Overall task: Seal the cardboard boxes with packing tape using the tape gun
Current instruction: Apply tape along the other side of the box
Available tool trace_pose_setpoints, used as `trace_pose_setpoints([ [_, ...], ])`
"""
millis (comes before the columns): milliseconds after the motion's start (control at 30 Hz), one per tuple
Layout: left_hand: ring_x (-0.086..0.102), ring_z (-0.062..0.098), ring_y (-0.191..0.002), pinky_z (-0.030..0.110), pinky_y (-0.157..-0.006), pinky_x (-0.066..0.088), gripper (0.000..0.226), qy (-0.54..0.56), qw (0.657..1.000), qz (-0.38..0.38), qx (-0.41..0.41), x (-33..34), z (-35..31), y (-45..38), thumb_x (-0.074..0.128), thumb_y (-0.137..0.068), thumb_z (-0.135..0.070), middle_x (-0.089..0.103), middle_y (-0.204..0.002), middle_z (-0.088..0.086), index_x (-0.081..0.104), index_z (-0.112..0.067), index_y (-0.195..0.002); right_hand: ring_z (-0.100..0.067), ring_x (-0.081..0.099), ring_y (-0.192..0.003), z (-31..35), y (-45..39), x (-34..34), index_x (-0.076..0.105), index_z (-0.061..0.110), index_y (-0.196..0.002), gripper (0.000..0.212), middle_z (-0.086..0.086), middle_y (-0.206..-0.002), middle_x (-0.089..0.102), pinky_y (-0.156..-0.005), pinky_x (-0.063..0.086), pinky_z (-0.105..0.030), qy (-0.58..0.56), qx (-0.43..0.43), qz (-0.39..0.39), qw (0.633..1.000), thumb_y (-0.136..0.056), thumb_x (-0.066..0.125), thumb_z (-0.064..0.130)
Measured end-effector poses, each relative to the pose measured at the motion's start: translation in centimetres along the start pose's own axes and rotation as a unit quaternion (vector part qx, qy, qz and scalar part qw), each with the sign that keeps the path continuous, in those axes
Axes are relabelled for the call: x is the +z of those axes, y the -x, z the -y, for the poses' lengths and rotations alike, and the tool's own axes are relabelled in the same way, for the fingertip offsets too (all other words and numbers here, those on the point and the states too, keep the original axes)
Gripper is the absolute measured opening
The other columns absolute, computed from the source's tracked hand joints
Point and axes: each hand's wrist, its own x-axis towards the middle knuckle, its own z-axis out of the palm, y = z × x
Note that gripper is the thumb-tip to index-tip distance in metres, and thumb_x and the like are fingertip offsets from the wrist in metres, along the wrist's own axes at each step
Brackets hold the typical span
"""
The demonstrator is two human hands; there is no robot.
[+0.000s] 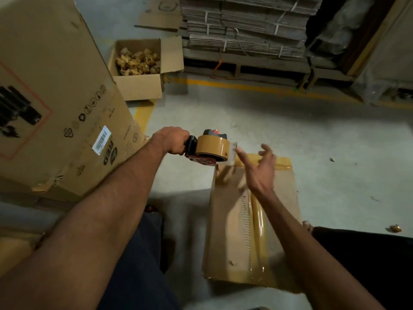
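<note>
The tape gun (pixel 209 147) is gripped at its black handle by the left hand (pixel 173 140), fingers wrapped tight round it, and is held in the air just above the far left corner of the box (pixel 225 220); the handle itself is mostly hidden inside the fist. A brown roll (pixel 212 146) is carried on the gun, and a pale strip of tape (pixel 232 153) is seen at its front edge, though whether that strip is attached to the box cannot be told. The right hand (pixel 260 168) is held over the box's far end with fingers spread and loose, nothing gripped, and is smeared by motion blur, so contact with the tape cannot be made out. The box is laid on the grey floor (pixel 312 139) between the person's legs, with glossy brown tape run along its top seam and across its far edge; its near right corner is covered by the right forearm. At left a big carton (pixel 58 95) is cut off by the frame; "RED" can be read on it, beside a barcode label (pixel 101 140) and handling symbols too small to read. Further back, an open box (pixel 139 68) of crumpled brown scraps is seen, and strapped flat cardboard (pixel 245 25) is stacked on a pallet.
</note>
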Motion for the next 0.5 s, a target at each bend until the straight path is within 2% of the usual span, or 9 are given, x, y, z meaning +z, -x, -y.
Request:
trace_pose_setpoints([
  [67, 0.055, 0.025, -0.081, 0.034, -0.070, 0.042, 0.016, -0.010, 1.000, 0.000, 0.007, 0.0, -0.3, 0.2, 0.065, -0.089, -0.028, 0.066, -0.103, 0.007, 0.052, -0.023, -0.097, -0.034, 0.045, -0.140, 4.2, 1.2, 3.2, 0.013, 0.019, -0.163, 0.153, -0.013, -0.161, 0.033, -0.111, 0.045, -0.056, -0.081, 0.086, 0.074, 0.990, -0.044, 0.062, 0.102],
  [133, 0.059, 0.028, -0.085, 0.037, -0.073, 0.049, 0.016, -0.012, 1.000, 0.001, 0.008, 0.1, -0.5, 0.5, 0.064, -0.088, -0.030, 0.066, -0.106, 0.007, 0.054, -0.023, -0.098, -0.037, 0.045, -0.141, 6.9, 2.1, 5.6, 0.005, 0.015, -0.163, 0.164, -0.015, -0.161, 0.032, -0.111, 0.047, -0.054, -0.113, 0.129, 0.072, 0.983, -0.036, 0.070, 0.096],
  [200, 0.064, 0.031, -0.093, 0.039, -0.077, 0.052, 0.016, -0.016, 1.000, 0.001, 0.009, 0.3, -0.4, 0.7, 0.062, -0.087, -0.031, 0.067, -0.109, 0.008, 0.055, -0.023, -0.099, -0.037, 0.043, -0.142, 7.6, 2.8, 7.2, 0.006, 0.013, -0.163, 0.162, -0.016, -0.158, 0.034, -0.111, 0.046, -0.052, -0.090, 0.136, 0.027, 0.986, -0.039, 0.078, 0.089],
  [267, 0.065, 0.033, -0.097, 0.037, -0.075, 0.050, 0.016, -0.030, 0.999, 0.006, 0.017, 0.5, -0.4, 0.9, 0.061, -0.088, -0.029, 0.067, -0.111, 0.009, 0.056, -0.021, -0.100, -0.035, 0.043, -0.141, 7.2, 3.4, 7.9, 0.014, 0.010, -0.161, 0.157, -0.015, -0.153, 0.039, -0.110, 0.048, -0.050, -0.059, 0.144, -0.014, 0.988, -0.042, 0.083, 0.085],
  [367, 0.064, 0.031, -0.096, 0.036, -0.073, 0.045, 0.015, -0.045, 0.998, 0.016, 0.029, 0.8, -0.7, 1.0, 0.061, -0.090, -0.027, 0.067, -0.113, 0.010, 0.055, -0.020, -0.100, -0.030, 0.048, -0.133, 6.3, 4.7, 8.4, 0.030, 0.013, -0.155, 0.136, -0.011, -0.143, 0.047, -0.105, 0.047, -0.044, -0.034, 0.150, -0.050, 0.987, -0.050, 0.085, 0.079],
  [500, 0.062, 0.031, -0.095, 0.033, -0.068, 0.037, 0.022, -0.075, 0.997, 0.009, 0.031, 0.6, -1.3, 1.5, 0.058, -0.090, -0.022, 0.066, -0.114, 0.011, 0.059, -0.014, -0.111, -0.024, 0.051, -0.130, 5.1, 6.2, 8.9, 0.041, 0.015, -0.150, 0.123, -0.004, -0.139, 0.053, -0.109, 0.042, -0.039, -0.062, 0.136, -0.109, 0.983, -0.053, 0.087, 0.075],
])
